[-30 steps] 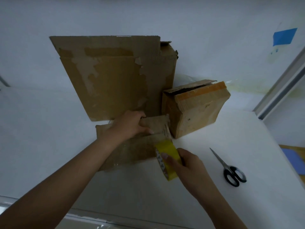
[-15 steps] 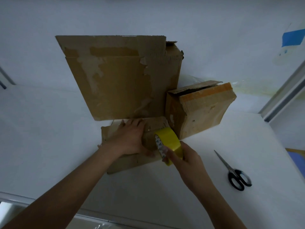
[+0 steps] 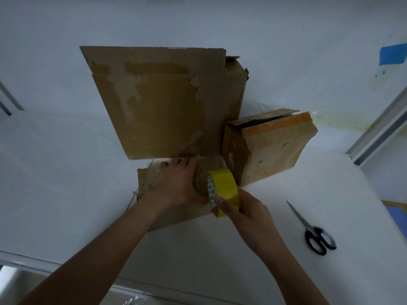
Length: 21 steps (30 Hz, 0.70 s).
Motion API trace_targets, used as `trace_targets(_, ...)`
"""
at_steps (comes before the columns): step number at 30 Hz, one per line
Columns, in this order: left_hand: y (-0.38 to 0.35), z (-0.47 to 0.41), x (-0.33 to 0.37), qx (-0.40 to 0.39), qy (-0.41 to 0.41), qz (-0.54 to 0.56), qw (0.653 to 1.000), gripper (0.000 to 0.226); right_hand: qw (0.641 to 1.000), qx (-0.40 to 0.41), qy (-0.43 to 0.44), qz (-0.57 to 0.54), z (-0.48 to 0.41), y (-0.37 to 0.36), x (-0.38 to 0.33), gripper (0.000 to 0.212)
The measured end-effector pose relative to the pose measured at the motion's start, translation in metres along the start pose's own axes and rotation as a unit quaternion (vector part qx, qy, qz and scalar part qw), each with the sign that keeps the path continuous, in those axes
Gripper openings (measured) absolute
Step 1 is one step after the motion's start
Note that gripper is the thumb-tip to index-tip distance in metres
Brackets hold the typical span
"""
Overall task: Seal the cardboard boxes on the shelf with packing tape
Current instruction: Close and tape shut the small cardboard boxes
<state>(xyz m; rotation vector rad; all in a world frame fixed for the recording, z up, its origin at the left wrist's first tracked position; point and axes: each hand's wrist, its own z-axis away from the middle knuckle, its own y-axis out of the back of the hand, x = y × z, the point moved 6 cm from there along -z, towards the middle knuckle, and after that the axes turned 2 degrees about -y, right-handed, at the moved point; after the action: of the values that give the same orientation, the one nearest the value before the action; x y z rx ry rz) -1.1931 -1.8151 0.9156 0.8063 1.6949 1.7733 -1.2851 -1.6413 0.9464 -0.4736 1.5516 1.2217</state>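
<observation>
My right hand [image 3: 246, 214], fingers curled round the yellow tape roll [image 3: 226, 186], has just brought it up onto the flat box [image 3: 146, 179] in the middle of the shelf [image 3: 220, 260], and my left hand [image 3: 176, 183] presses the box down with straight fingers, so I think taping can start.

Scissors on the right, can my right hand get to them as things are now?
Reach, probably yes: the scissors lie in the open on the white shelf, right of your right hand, nothing between. But that hand grips the yellow tape roll, so it likely must set that down first.
</observation>
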Motion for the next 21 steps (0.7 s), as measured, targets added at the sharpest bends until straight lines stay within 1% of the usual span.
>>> trace_targets(3,0.001,-0.001,0.000,-0.004,-0.001,0.009,1.000,0.127,0.999,-0.012,-0.017,0.039,0.004,0.004,-0.001,0.021)
trace_targets(6,0.001,-0.003,0.000,-0.013,0.003,0.018,1.000,0.129,0.996,-0.025,-0.043,0.079,0.013,0.007,0.002,0.028)
trace_targets(9,-0.001,-0.004,0.002,-0.004,-0.005,-0.002,1.000,0.126,0.991,-0.023,-0.044,0.123,0.016,0.007,0.001,0.031)
trace_targets(13,-0.003,-0.005,0.000,-0.008,-0.008,-0.007,1.000,0.123,0.987,-0.031,-0.044,0.152,0.015,0.005,-0.006,0.035)
trace_targets(14,-0.002,-0.005,-0.001,-0.013,-0.005,-0.006,1.000,0.124,0.986,-0.039,-0.056,0.153,0.016,0.005,-0.006,0.036)
trace_targets(17,0.000,-0.005,-0.002,-0.033,0.003,0.008,0.999,0.127,0.983,-0.072,-0.131,0.110,0.023,0.006,0.004,0.043)
trace_targets(21,0.000,-0.005,0.001,-0.038,-0.006,0.017,0.999,0.126,0.981,-0.072,-0.167,0.065,0.032,0.007,0.016,0.048)
